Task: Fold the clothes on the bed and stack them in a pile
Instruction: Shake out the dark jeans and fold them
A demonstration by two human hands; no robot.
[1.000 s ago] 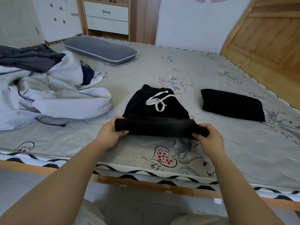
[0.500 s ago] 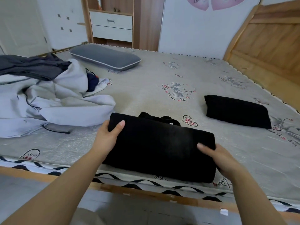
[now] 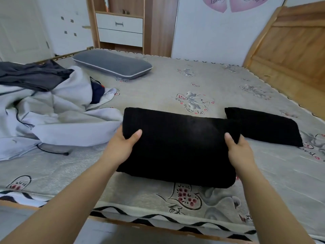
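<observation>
Folded black garment (image 3: 177, 147) sat at frame centre, near the 6 o'clock edge of the bed (image 3: 175, 81). Left hand (image 3: 121, 147) gripped its left end: thumb on top of the fabric, fingers hidden beneath. Right hand (image 3: 237, 152) gripped the right end the same way, thumb on top. Whether the garment rested on the mattress or was lifted slightly could not be told. Second folded black garment (image 3: 263, 127) lay at 3 o'clock, its near-left corner hidden behind the held piece; contact between the two could not be told. Unfolded pale grey clothing (image 3: 52, 111) lay heaped at 9 o'clock, a dark grey piece (image 3: 31, 76) on top. Grey pillow (image 3: 112, 65) lay at 11 o'clock.
</observation>
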